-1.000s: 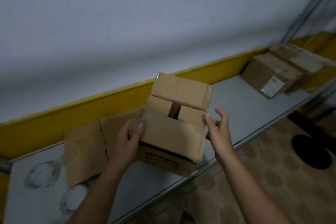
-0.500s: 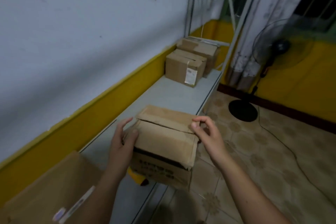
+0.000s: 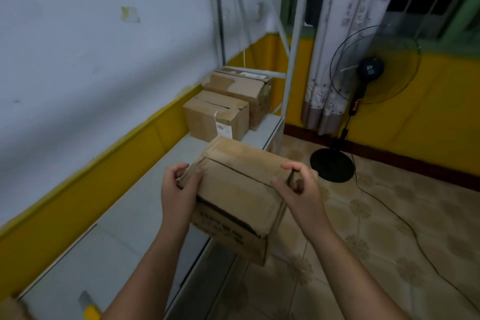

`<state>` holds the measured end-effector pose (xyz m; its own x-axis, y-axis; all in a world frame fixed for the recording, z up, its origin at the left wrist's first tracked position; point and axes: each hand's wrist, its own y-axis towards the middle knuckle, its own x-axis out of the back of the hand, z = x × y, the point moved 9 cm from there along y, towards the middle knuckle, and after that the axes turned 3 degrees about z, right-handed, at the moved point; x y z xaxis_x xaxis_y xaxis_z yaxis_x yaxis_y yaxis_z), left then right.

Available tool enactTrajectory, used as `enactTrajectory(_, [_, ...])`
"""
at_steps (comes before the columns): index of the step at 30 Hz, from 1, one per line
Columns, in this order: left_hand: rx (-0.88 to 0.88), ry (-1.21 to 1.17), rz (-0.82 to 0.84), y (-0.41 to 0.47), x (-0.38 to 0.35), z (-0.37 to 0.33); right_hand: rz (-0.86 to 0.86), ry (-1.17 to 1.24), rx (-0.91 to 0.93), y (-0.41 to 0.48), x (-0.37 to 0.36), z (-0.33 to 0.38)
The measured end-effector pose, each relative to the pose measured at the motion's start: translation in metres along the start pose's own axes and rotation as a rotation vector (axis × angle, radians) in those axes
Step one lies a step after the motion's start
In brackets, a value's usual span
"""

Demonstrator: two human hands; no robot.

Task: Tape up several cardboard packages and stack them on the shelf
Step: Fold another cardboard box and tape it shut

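We hold worn brown cardboard box (image 3: pixel 233 195) at front edge of pale grey shelf (image 3: pixel 124 236), part overhanging tiled floor (image 3: pixel 389 241). Long axis runs hand to hand; closed flaps up, printed side toward us. Left hand (image 3: pixel 176 192) grips left end, right hand (image 3: pixel 298 189) pinches right top edge. Other cardboard boxes (image 3: pixel 215 117) at far end.

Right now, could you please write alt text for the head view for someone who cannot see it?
A person's left hand and right hand grip opposite ends of a closed cardboard box at the front edge of a white shelf. A labelled box and a second box stand at its far end; a pedestal fan stands on the floor.
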<state>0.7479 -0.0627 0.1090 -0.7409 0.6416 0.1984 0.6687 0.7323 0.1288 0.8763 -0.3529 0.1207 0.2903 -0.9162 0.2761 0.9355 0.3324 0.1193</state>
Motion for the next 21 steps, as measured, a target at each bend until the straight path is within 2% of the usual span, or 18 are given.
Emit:
enactTrajectory(5, [0.018, -0.033, -0.020, 0.043, -0.065, -0.016, -0.121, -0.028, 0.023, 0.058, 0.034, -0.011])
enactTrajectory(11, [0.001, -0.115, 0.146, 0.102, -0.118, -0.025, -0.166, -0.017, 0.058, 0.133, 0.039, -0.016])
enactTrajectory(15, [-0.038, -0.102, 0.132, 0.148, -0.117, -0.023, -0.087, -0.029, 0.051, 0.184, 0.016, -0.009])
enactTrajectory(21, [0.050, -0.091, -0.157, 0.182, -0.044, 0.022, 0.212, -0.010, -0.015, 0.219, -0.079, -0.011])
